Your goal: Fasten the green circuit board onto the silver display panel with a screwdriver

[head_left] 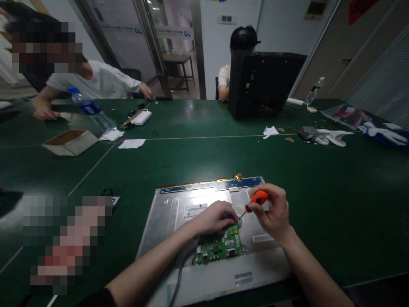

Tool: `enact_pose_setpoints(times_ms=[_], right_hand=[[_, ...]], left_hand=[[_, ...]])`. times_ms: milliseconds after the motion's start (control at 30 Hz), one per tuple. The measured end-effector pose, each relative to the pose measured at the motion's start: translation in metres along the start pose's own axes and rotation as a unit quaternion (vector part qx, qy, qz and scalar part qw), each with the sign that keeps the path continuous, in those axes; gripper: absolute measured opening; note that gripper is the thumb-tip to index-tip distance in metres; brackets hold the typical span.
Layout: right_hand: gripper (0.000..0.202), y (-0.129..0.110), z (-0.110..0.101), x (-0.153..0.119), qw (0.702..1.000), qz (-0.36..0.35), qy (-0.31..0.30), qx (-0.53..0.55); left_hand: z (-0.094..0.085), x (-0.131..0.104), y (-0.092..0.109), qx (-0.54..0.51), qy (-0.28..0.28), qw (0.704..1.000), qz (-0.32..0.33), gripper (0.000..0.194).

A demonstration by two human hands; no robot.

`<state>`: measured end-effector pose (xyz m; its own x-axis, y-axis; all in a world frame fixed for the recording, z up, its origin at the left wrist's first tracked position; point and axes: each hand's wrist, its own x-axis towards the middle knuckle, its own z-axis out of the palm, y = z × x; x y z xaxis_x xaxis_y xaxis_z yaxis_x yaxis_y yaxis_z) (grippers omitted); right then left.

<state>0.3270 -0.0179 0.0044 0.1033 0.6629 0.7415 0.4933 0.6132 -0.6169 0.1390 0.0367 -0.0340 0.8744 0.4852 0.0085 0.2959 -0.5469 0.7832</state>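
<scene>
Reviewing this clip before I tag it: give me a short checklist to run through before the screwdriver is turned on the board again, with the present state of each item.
1. Right hand grips the orange-handled screwdriver: ok.
2. Screwdriver tip seated in a screw: cannot tell, the left hand covers the spot.
3. Left hand steadies the green circuit board at its upper edge: ok.
4. Metal panel lies flat on the green table: ok.
5. Grey cable leaving the board's left side hangs loose, off the tool: ok.
6. Light on the work: not ok, dim.
</scene>
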Motion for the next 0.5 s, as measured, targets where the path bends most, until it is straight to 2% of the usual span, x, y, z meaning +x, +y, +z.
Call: enact_pose_setpoints(times_ms=[200,500], right_hand=[[0.027,0.003,0.009,-0.016,0.996,-0.084,-0.009,-0.028],[0.026,0.004,0.015,-0.021,0.994,-0.096,-0.031,-0.039]], left_hand=[[0.002,0.001,-0.003,0.002,-0.003,1.0,-0.003,0.013],[0.002,0.001,-0.004,0.001,-0.005,1.0,-0.001,0.014]])
